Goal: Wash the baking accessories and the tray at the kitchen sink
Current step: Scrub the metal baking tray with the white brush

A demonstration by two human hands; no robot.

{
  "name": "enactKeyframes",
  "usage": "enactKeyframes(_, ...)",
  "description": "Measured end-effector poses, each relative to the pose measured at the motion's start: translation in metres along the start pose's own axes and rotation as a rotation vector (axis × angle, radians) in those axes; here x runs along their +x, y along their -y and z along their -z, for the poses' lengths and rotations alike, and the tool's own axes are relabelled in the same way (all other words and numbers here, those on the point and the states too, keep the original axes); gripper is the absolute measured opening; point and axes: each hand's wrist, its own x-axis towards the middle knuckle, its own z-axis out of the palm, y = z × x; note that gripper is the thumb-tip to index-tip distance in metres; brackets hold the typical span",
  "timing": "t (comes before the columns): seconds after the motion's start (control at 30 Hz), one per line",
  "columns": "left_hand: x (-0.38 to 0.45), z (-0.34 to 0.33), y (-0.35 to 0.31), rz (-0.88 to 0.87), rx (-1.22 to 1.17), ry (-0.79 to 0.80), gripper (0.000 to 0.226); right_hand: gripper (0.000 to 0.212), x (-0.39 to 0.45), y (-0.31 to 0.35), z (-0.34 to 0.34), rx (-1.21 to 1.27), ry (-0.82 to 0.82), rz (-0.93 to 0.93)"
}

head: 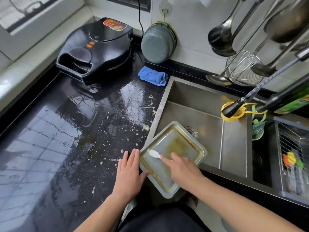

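In the lower middle of the frame we see a grey metal tray (pixel 173 148) that lies tilted over the left front corner of the sink (pixel 234 144), partly above the basin and partly over the black table (pixel 50 139). The tray has brown greasy marks along its inner edges. Our left hand (pixel 129 171) lies flat at the left rim of the tray, its fingers (pixel 133 156) straight on the wet table and the thumb touching the tray edge; it grips nothing. Our right hand (pixel 182 168) is inside the tray, and its fingers hold a small white spatula (pixel 154 154) whose tip points to the upper left corner of the tray. The table is wet, with white splashes near the sink. In the upper left of the frame stands a black electric griddle (pixel 97 49), to the right of it a grey bowl (pixel 158 42) leans on the wall, and a blue cloth (pixel 153 76) lies just under the bowl. A black faucet (pixel 250 101) reaches in from the right over the sink.
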Motion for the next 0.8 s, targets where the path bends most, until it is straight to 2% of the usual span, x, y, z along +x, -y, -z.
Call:
enactKeyframes(0.03,0.000,0.000,0.002,-0.006,0.009,-0.003,0.091,0.068,0.004,-0.007,0.002,-0.013,-0.036,-0.028)
enactKeyframes(0.13,-0.001,0.001,0.000,-0.006,0.016,-0.003,0.092,0.067,0.027,-0.036,0.019,-0.054,-0.125,-0.335)
enactKeyframes(0.17,-0.001,0.001,-0.001,-0.002,0.016,-0.010,0.093,0.068,0.026,-0.034,0.019,-0.072,-0.114,-0.327)
enactKeyframes(0.23,-0.002,0.000,-0.003,0.004,0.027,-0.011,0.093,0.071,0.012,-0.013,0.008,-0.027,-0.072,-0.130)
enactKeyframes(0.3,-0.002,-0.001,-0.002,-0.001,0.066,-0.033,0.094,0.069,-0.014,0.005,-0.003,-0.041,0.046,0.067)
enactKeyframes(0.33,-0.002,-0.002,-0.001,-0.007,0.082,-0.046,0.094,0.068,-0.017,-0.001,-0.007,-0.059,0.023,0.099)
enactKeyframes(0.37,-0.002,-0.002,-0.001,-0.010,0.096,-0.053,0.094,0.068,-0.011,-0.013,-0.006,-0.069,-0.051,0.039)
enactKeyframes(0.4,-0.002,-0.003,-0.002,-0.011,0.108,-0.057,0.094,0.069,0.000,-0.029,-0.003,-0.070,-0.127,-0.108)
enactKeyframes(0.47,-0.002,-0.004,-0.004,-0.007,0.123,-0.063,0.094,0.071,0.012,-0.043,0.011,-0.077,-0.141,-0.328)
enactKeyframes(0.53,-0.002,-0.003,-0.007,0.002,0.146,-0.066,0.094,0.072,0.006,-0.027,0.008,-0.012,-0.097,-0.227)
enactKeyframes(0.6,-0.001,-0.003,-0.009,-0.001,0.167,-0.094,0.094,0.070,-0.015,0.001,0.001,-0.037,0.045,0.020)
enactKeyframes(0.63,-0.001,-0.002,-0.010,0.000,0.172,-0.106,0.094,0.069,-0.022,0.003,0.000,-0.062,0.074,0.092)
enactKeyframes(0.67,-0.001,-0.001,-0.010,-0.007,0.177,-0.120,0.095,0.068,-0.019,-0.007,0.000,-0.082,0.036,0.096)
enactKeyframes(0.73,-0.001,0.001,-0.012,-0.043,0.201,-0.146,0.096,0.068,0.006,-0.038,0.006,-0.091,-0.082,-0.129)
enactKeyframes(0.8,-0.002,0.002,-0.015,-0.054,0.233,-0.146,0.096,0.070,0.014,-0.045,0.016,-0.099,-0.107,-0.282)
